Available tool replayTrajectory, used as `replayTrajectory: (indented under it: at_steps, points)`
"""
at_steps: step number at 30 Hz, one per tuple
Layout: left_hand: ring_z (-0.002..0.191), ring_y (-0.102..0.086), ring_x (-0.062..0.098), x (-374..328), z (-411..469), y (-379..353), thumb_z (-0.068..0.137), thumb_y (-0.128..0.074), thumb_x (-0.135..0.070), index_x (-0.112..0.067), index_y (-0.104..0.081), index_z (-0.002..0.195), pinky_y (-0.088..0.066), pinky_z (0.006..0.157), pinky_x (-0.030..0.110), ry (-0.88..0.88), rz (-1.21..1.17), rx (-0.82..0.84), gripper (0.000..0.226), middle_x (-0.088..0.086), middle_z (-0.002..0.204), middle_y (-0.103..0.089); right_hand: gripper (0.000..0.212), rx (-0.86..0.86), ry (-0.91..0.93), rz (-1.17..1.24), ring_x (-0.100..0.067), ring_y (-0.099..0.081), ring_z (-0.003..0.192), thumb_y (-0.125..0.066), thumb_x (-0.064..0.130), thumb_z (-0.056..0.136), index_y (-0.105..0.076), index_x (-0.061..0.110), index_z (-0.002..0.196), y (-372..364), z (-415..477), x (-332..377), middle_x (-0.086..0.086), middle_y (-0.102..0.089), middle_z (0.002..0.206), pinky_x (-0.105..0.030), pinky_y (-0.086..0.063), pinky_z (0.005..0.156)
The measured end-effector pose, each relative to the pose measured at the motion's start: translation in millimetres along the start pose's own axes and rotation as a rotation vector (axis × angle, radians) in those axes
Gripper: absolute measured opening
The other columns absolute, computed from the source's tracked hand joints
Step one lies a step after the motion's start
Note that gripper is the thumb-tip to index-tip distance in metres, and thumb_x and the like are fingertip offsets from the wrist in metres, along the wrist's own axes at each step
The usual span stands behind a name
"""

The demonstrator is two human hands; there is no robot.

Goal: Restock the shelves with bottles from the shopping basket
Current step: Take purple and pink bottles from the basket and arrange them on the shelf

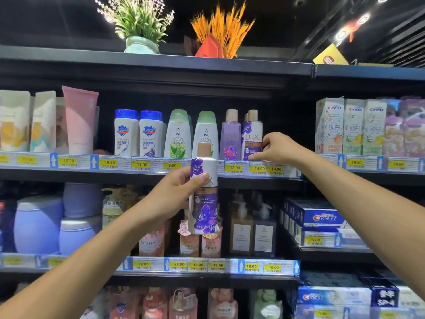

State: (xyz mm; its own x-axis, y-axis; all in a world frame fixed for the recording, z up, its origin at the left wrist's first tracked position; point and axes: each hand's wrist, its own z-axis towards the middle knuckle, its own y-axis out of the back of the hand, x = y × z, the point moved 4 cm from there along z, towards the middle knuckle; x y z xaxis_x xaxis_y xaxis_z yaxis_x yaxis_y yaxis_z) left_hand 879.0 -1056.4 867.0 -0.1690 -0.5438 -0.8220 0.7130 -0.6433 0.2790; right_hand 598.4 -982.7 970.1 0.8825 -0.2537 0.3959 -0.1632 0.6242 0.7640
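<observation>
My left hand (177, 192) grips a white and purple LUX bottle (203, 203) with a tan cap, upright in front of the shelves, below the upper shelf edge. My right hand (273, 148) reaches to the upper shelf (147, 169) and holds the lower right side of another white LUX bottle (251, 134) standing there. A lilac LUX bottle (230, 137) stands just left of it. The shopping basket is out of view.
Left of the LUX bottles stand green-capped bottles (178, 134) and blue-capped Safeguard bottles (138, 134). Crest boxes (349, 127) fill the shelf to the right. A dark gap (287, 125) lies right of the shelf bottle. Lower shelves hold pump bottles (253, 229) and jars.
</observation>
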Motion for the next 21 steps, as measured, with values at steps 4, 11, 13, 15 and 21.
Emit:
replayTrajectory:
  at_steps: [4,11,13,15,21]
  points:
    - [0.111,-0.072,0.019,0.0,-0.8,0.2,0.092,-0.059,-0.051,-0.023,-0.067,0.12,-0.052,0.105,0.055,0.0,0.003,0.001,0.04,0.0,0.114,-0.076,0.05,-0.039,-0.028,-0.002,-0.014,-0.069,0.09,-0.089,0.047,0.073,-0.059,0.021,0.103,-2.3,2.3,-0.6,0.002,-0.07,0.099,-0.033,-0.057,0.077]
    - [0.112,-0.071,0.019,-0.8,-0.8,-0.4,0.092,-0.059,-0.051,-0.023,-0.067,0.122,-0.052,0.106,0.055,0.001,0.008,0.0,0.041,0.0,0.115,-0.076,0.043,-0.025,-0.005,0.015,-0.011,-0.067,0.088,-0.088,0.042,0.077,-0.056,0.024,0.1,-2.7,1.9,3.7,0.003,-0.068,0.098,-0.029,-0.054,0.073]
    - [0.112,-0.071,0.019,-0.2,-0.9,-0.1,0.093,-0.059,-0.051,-0.023,-0.066,0.122,-0.052,0.105,0.055,0.003,0.007,-0.001,0.041,0.0,0.115,-0.076,0.044,-0.018,-0.003,0.023,-0.012,-0.067,0.089,-0.088,0.042,0.077,-0.057,0.023,0.103,-3.1,2.1,4.2,0.003,-0.068,0.098,-0.03,-0.054,0.073]
    - [0.112,-0.071,0.019,0.4,-0.9,0.7,0.093,-0.058,-0.05,-0.023,-0.066,0.123,-0.052,0.105,0.055,0.006,0.005,-0.003,0.041,0.0,0.115,-0.075,0.045,-0.012,-0.003,0.033,-0.013,-0.067,0.09,-0.088,0.041,0.077,-0.058,0.022,0.106,-3.3,2.1,4.5,0.002,-0.069,0.099,-0.031,-0.055,0.075]
    - [0.111,-0.072,0.019,2.2,-1.8,1.7,0.095,-0.058,-0.048,-0.023,-0.067,0.121,-0.053,0.105,0.054,0.0,0.01,-0.012,0.037,0.0,0.114,-0.076,0.046,-0.015,-0.005,0.018,-0.015,-0.068,0.091,-0.088,0.04,0.077,-0.059,0.021,0.108,-5.5,6.3,2.7,0.001,-0.07,0.1,-0.037,-0.058,0.086]
